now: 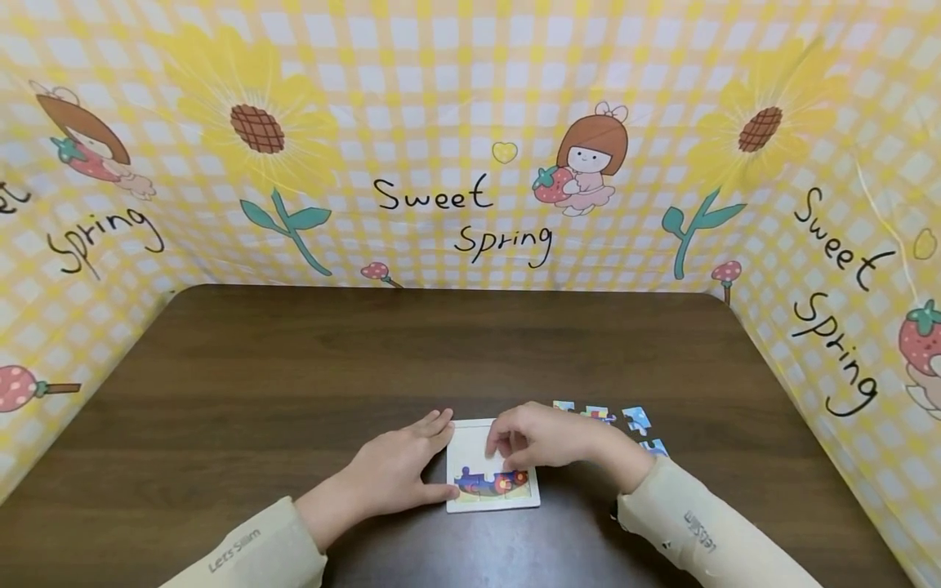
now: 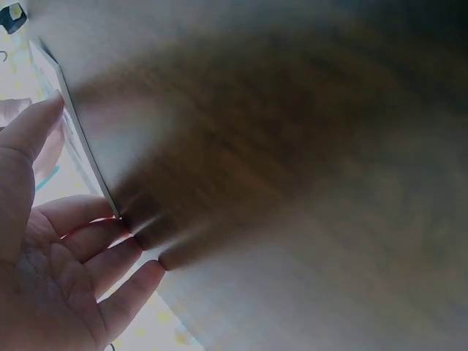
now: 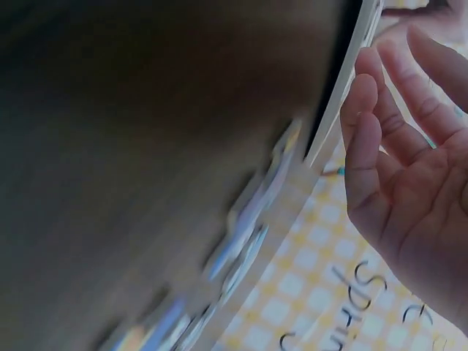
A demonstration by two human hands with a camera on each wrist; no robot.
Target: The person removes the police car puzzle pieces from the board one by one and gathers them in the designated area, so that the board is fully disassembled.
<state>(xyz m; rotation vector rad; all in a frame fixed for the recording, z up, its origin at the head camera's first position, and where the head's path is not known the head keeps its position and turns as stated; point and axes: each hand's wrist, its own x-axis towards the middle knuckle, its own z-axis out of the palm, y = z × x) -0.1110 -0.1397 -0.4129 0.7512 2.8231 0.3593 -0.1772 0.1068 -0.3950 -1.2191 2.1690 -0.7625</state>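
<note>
A white puzzle tray (image 1: pixel 466 447) lies on the table in front of me. Joined jigsaw pieces (image 1: pixel 474 483) fill its lower part, showing a purple-blue shape with red and yellow rounds. My left hand (image 1: pixel 393 469) rests along the tray's left side, thumb and fingers stretched and spread; the left wrist view shows fingertips (image 2: pixel 110 208) touching its edge. Above the tray's right half hovers my right hand (image 1: pixel 547 437), its fingers loosely bent over the pieces. In the right wrist view nothing shows between those fingers (image 3: pixel 362 139), though part of the tray area is hidden.
Several loose jigsaw pieces (image 1: pixel 636 420) lie on the brown table (image 1: pixel 331 359) to the right of the tray, partly hidden behind my right hand and forearm. A yellow checked cloth (image 1: pixel 441 106) with printed flowers and lettering walls in the table at the back and sides.
</note>
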